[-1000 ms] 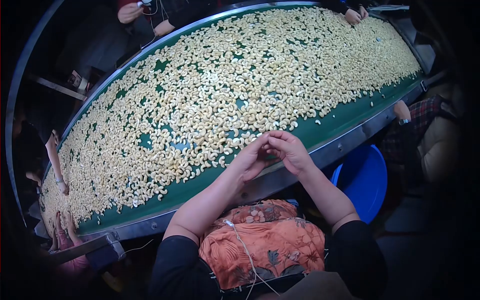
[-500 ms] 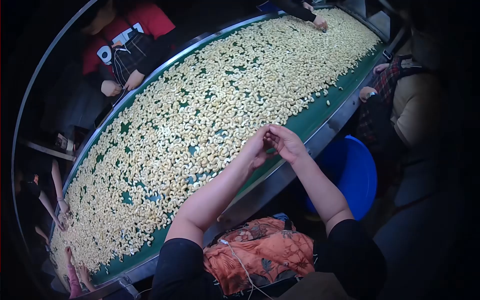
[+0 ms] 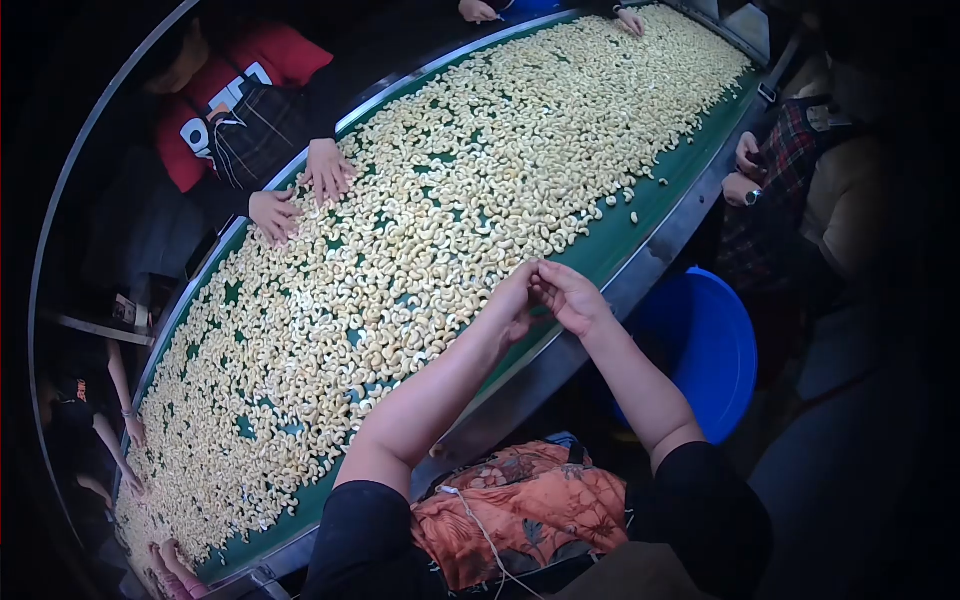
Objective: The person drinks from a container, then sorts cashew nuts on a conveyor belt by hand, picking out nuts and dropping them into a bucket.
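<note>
Pale cashew nuts (image 3: 430,230) lie spread over a long green belt (image 3: 610,245) with a metal rim. Above the belt's near edge, my left hand (image 3: 512,300) and my right hand (image 3: 572,298) meet at the fingertips. The fingers of both are bent and pressed together in a pinch. Whatever lies between the fingertips, if anything, is too small and hidden to name. Nuts lie just beyond and to the left of my hands.
A blue tub (image 3: 700,350) stands below the rim at the right. Across the belt, a co-worker in a red shirt (image 3: 290,55) has both hands on the nuts. Other people's hands are at the far left, top and right.
The view has swung, so the belt lies more steeply. The co-worker's hands across the belt have come down onto the nuts. My hands stay together at the fingertips.
</note>
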Demonstrator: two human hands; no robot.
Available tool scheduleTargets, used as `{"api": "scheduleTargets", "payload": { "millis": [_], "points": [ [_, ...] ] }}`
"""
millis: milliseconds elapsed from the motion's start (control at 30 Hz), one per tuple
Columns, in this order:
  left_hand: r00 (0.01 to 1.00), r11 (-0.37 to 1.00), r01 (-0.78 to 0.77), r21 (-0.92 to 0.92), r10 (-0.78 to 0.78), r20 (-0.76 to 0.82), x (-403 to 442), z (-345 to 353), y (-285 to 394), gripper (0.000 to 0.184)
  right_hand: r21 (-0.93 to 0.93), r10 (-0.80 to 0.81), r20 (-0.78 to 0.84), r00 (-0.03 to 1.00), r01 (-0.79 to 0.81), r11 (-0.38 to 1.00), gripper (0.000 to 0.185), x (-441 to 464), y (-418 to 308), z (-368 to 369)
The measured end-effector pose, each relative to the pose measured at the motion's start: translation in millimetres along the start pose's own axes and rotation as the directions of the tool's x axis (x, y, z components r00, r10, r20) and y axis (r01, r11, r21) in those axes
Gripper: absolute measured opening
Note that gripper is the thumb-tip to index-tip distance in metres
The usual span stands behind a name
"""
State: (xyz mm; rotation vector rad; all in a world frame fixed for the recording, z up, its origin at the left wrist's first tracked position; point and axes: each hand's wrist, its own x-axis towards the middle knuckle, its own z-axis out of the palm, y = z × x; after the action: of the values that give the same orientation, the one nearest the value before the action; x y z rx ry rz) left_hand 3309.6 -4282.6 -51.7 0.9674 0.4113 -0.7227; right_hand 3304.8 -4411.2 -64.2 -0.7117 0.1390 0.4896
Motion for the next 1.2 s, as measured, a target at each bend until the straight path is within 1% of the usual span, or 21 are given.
{"api": "scheduleTargets", "payload": {
  "millis": [33,133,167,233,267,333,400,467,500,600,633,733,767,867,900,1000,1033,1100,1133,1167,1200],
  "points": [
    [1.000,1.000,-0.025,0.009,0.025,-0.004,-3,1,2,0.025,-0.021,-0.001,0.008,1.000,0.001,1.000,0.022,2,-4,3],
    [0.962,0.927,-0.264,0.267,0.274,0.002,-19,-2,9,0.029,-0.368,-0.056,-0.034,0.998,0.040,0.929,0.024,1,-16,24],
    [0.910,0.903,-0.350,0.250,0.390,-0.137,-24,-5,5,0.027,-0.492,-0.126,-0.037,0.991,0.091,0.866,0.025,7,-17,20],
    [0.801,0.752,-0.470,0.463,0.584,-0.134,-32,-27,-2,0.024,-0.712,-0.266,-0.011,0.964,0.180,0.679,0.026,26,-24,7],
    [0.734,0.654,-0.507,0.561,0.669,-0.116,-35,-40,-7,0.023,-0.702,-0.305,-0.066,0.950,0.173,0.691,0.025,36,-33,4],
    [0.639,0.453,-0.491,0.744,0.768,-0.046,-37,-69,-20,0.019,-0.825,-0.460,-0.017,0.888,0.248,0.508,0.027,72,-45,-25],
    [0.534,0.245,-0.443,0.862,0.845,0.034,-42,-76,-30,0.017,-0.966,-0.575,0.063,0.815,0.194,0.169,0.025,111,-62,-41],
    [0.418,0.047,-0.370,0.928,0.900,0.121,-52,-73,-31,0.016,-0.979,-0.614,0.192,0.765,0.195,-0.063,0.023,142,-75,-36],
    [0.416,0.060,-0.377,0.924,0.902,0.111,-53,-71,-30,0.016,-0.965,-0.621,0.261,0.739,0.190,-0.179,0.022,153,-78,-34],
    [0.410,0.090,-0.396,0.914,0.908,0.088,-52,-65,-17,0.016,-0.874,-0.463,0.299,0.834,0.046,-0.483,0.018,173,-82,-33],
    [0.381,0.050,-0.391,0.919,0.918,0.113,-52,-66,-12,0.016,-0.908,-0.479,0.261,0.838,0.044,-0.416,0.014,174,-83,-32],
    [0.331,0.038,-0.395,0.918,0.938,0.104,-46,-73,-7,0.016,-0.972,-0.508,0.194,0.839,0.095,-0.215,0.011,181,-91,-21],
    [0.318,0.044,-0.403,0.914,0.943,0.095,-42,-75,-8,0.015,-0.967,-0.507,0.224,0.832,0.125,-0.222,0.009,188,-92,-15],
    [0.371,0.078,-0.403,0.912,0.925,0.085,-41,-64,-5,0.013,-0.781,-0.466,0.473,0.747,0.111,-0.615,0.010,214,-86,-10],
    [0.361,0.053,-0.393,0.918,0.927,0.101,-38,-62,-3,0.013,-0.696,-0.403,0.440,0.803,0.021,-0.718,0.011,223,-83,-9],
    [0.334,0.065,-0.409,0.910,0.939,0.083,-29,-65,0,0.014,-0.914,-0.326,0.239,0.915,0.099,-0.393,0.007,229,-89,-5],
    [0.372,0.118,-0.393,0.912,0.927,0.040,-27,-69,2,0.014,-0.997,-0.223,0.030,0.974,0.044,0.058,0.012,221,-96,5],
    [0.367,0.163,-0.393,0.905,0.930,-0.008,-20,-72,4,0.013,-0.911,-0.206,-0.034,0.978,0.054,0.409,0.011,235,-101,10],
    [0.378,0.189,-0.392,0.901,0.925,-0.030,-19,-72,2,0.013,-0.818,-0.186,-0.077,0.979,0.045,0.573,0.010,237,-101,11],
    [0.394,0.218,-0.402,0.889,0.918,-0.047,-18,-70,1,0.012,-0.835,-0.176,-0.056,0.983,0.051,0.549,0.011,243,-99,15],
    [0.407,0.243,-0.414,0.877,0.911,-0.061,-16,-67,2,0.012,-0.940,-0.143,-0.015,0.990,0.035,0.341,0.013,256,-97,16]
  ]
}}
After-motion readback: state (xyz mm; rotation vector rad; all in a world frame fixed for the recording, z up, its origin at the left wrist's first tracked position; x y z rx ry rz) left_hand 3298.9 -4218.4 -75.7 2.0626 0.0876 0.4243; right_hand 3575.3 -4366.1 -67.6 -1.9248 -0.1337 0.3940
